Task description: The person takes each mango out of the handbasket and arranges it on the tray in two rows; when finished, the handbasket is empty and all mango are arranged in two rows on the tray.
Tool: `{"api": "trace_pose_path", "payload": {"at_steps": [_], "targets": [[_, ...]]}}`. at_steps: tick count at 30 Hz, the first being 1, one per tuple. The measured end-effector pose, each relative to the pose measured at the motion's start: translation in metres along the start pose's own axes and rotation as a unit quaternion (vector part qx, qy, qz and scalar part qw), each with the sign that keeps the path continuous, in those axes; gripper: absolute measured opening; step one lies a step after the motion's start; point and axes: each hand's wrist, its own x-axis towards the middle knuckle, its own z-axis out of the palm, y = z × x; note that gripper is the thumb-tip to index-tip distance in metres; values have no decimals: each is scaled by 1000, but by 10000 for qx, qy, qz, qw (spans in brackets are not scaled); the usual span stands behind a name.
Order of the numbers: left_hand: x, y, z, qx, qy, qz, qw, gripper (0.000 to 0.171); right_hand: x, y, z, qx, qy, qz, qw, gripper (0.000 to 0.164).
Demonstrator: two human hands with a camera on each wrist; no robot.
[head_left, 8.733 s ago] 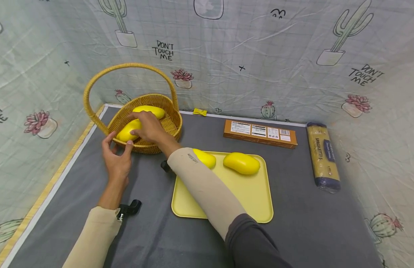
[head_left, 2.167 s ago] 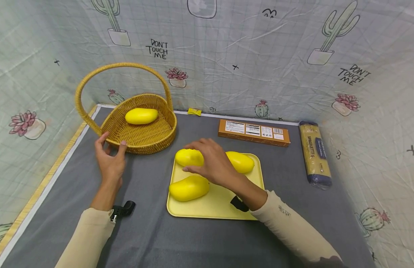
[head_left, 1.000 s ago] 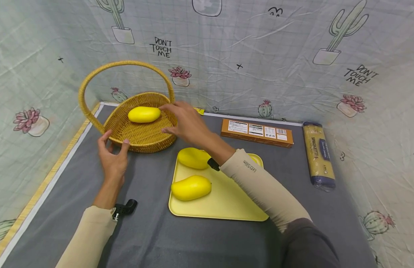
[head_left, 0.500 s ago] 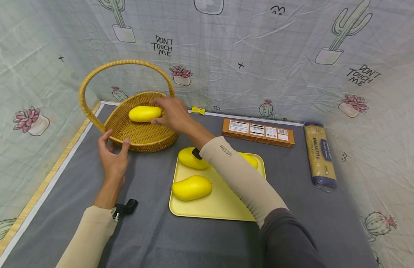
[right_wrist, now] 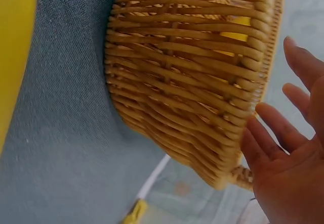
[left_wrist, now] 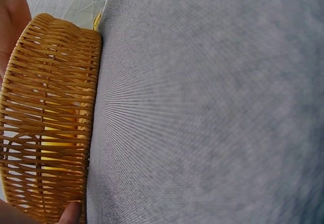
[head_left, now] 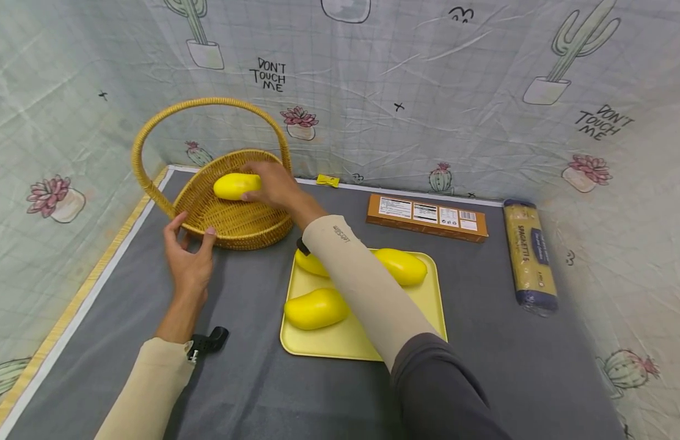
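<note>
In the head view a wicker basket [head_left: 246,229] with a tall handle stands at the back left, holding one yellow mango [head_left: 233,186]. My left hand [head_left: 189,263] holds the basket's front left rim, thumb and fingers apart; a fingertip [left_wrist: 71,213] presses its side in the left wrist view. My right hand [head_left: 274,185] reaches over the right rim, with thumb and fingers about the mango's right end. In the right wrist view its fingers [right_wrist: 276,125] are spread and loosely bent. A yellow tray [head_left: 340,348] bears three mangoes, including a front one [head_left: 316,308]; my right forearm partly covers it.
A brown box [head_left: 427,218] lies along the back edge of the grey table. To its right is a spaghetti pack [head_left: 529,256]. A small yellow packet [head_left: 327,181] lies near the back edge, right of the basket. Patterned cloth hangs behind and at both sides.
A mango once gripped in the basket now lies on the tray. My right hand has since moved from the tray back leftward to the remaining mango. My left hand stays at the rim.
</note>
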Motion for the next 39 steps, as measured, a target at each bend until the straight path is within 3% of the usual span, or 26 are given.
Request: {"api": "trace_pose_path", "payload": {"at_steps": [17,26,31,39], "targets": [[-1,2,-1,19,24,10,10000,62,24,9,16,-362,-323,174,9987,63],[0,0,2,-47,27,34,10000,63,25,2,16,-413,-307,181,9985,70],[-2,1,2,-36,61,25,10000,62,32,-6,21,-404,-563,79,9976,73],[0,1,2,-49,63,106,9999,63,36,-15,26,-528,-749,126,9957,59]]}}
